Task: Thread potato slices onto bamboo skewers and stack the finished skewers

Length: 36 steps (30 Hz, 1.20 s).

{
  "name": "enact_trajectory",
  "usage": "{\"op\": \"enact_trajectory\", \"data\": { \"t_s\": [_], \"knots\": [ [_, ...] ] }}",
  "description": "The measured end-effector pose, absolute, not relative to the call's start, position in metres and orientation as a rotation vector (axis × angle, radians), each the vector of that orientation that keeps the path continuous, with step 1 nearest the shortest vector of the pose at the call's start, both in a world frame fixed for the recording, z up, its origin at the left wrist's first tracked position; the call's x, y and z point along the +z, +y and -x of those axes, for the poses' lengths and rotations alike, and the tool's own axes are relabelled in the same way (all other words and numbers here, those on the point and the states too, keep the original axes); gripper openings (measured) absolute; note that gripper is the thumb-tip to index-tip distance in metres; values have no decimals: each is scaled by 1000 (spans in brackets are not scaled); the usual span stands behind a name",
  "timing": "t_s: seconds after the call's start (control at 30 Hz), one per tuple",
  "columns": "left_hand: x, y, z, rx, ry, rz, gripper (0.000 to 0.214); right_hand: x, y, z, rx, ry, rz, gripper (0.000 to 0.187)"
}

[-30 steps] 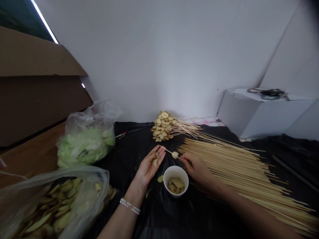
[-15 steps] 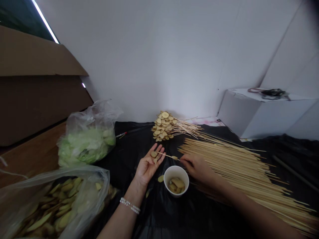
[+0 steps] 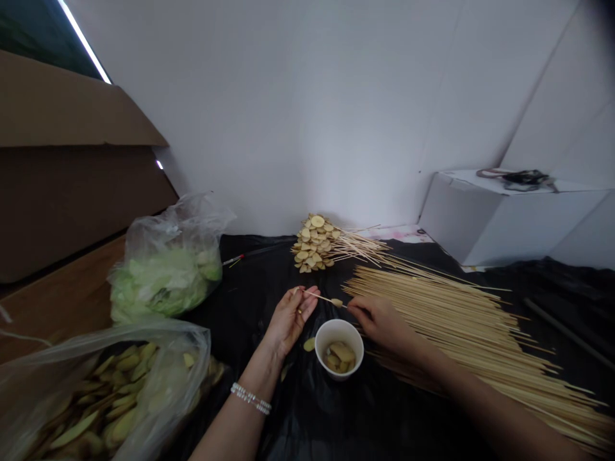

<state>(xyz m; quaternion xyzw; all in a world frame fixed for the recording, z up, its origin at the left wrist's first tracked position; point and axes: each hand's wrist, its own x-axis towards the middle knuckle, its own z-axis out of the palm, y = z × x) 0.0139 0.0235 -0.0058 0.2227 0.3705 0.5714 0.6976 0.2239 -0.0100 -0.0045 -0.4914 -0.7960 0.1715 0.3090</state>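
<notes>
Skewer (image 3: 317, 296) is held slightly tilted above the black sheet (image 3: 307, 416), spanning the gap between the two hands, with one potato slice (image 3: 337, 303) threaded on it near the right-hand end. Right hand (image 3: 379, 320): thumb and fingers pinched closed on the skewer, just beside that slice. Left hand (image 3: 287, 320): palm turned partly up, fingers curled, the skewer's far end at the fingertips; whether they grip a slice there is too small to tell. A beaded bracelet (image 3: 250, 398) circles the left wrist. White cup (image 3: 339, 331) stands upright just below the skewer, with potato slices (image 3: 341, 355) lying inside; one loose slice (image 3: 309, 344) rests beside it on the left. Beyond the hands, a heap of filled skewers (image 3: 314, 243) lies near the wall (image 3: 312, 115). To the right, bare sticks (image 3: 456, 326) are spread side by side. To the left, an open bag (image 3: 196, 339) contains more slices; behind it, another clear bag (image 3: 168, 221) holds pale green leaves (image 3: 163, 278)
</notes>
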Motion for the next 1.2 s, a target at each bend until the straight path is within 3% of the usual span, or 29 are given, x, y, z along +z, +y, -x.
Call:
{"op": "enact_trajectory", "data": {
  "t_s": [0.3, 1.2],
  "knots": [
    [-6, 25, -11, 1286, 763, -524, 15, -4, -9, -226, 459, -2039, 1281, 23],
    [-7, 27, -8, 1306, 715, -318, 14, -5, -13, -221, 467, -2056, 1289, 23]
  ]
}}
